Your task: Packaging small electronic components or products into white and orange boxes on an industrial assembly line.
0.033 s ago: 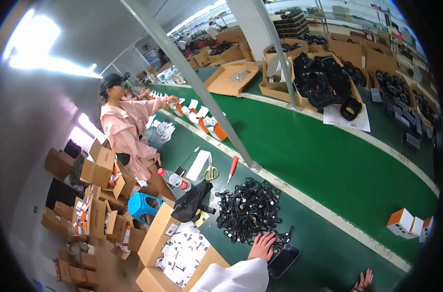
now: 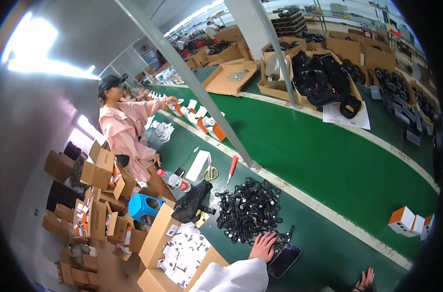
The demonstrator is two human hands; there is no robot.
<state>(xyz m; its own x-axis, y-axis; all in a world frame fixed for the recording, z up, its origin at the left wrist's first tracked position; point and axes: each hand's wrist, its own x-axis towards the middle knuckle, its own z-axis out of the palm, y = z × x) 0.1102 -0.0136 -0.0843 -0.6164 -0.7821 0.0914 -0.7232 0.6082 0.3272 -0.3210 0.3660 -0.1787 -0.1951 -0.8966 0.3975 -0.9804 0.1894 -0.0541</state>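
My left hand point(image 2: 263, 246), coming out of a white sleeve, lies flat with its fingers stretched over the near edge of a heap of black cables point(image 2: 248, 207). It closes on nothing. Right beside it, a dark phone point(image 2: 284, 260) rests on the green bench point(image 2: 323, 243). Farther right, at the bottom rim of the picture, my right hand point(image 2: 365, 280) shows with its fingers apart, nothing visible in it. An open carton point(image 2: 151, 246) filled with small white pieces point(image 2: 185, 255) stands to the left of my left forearm.
Beyond the cables lie a red-handled cutter point(image 2: 233, 168), yellow-handled scissors point(image 2: 210, 171), a bottle point(image 2: 180, 183) and a black bag point(image 2: 192, 200). A metal post point(image 2: 202, 95) rises at the green conveyor belt point(image 2: 323, 160). White-orange boxes point(image 2: 403, 220) sit right; a co-worker point(image 2: 126, 121) stands left.
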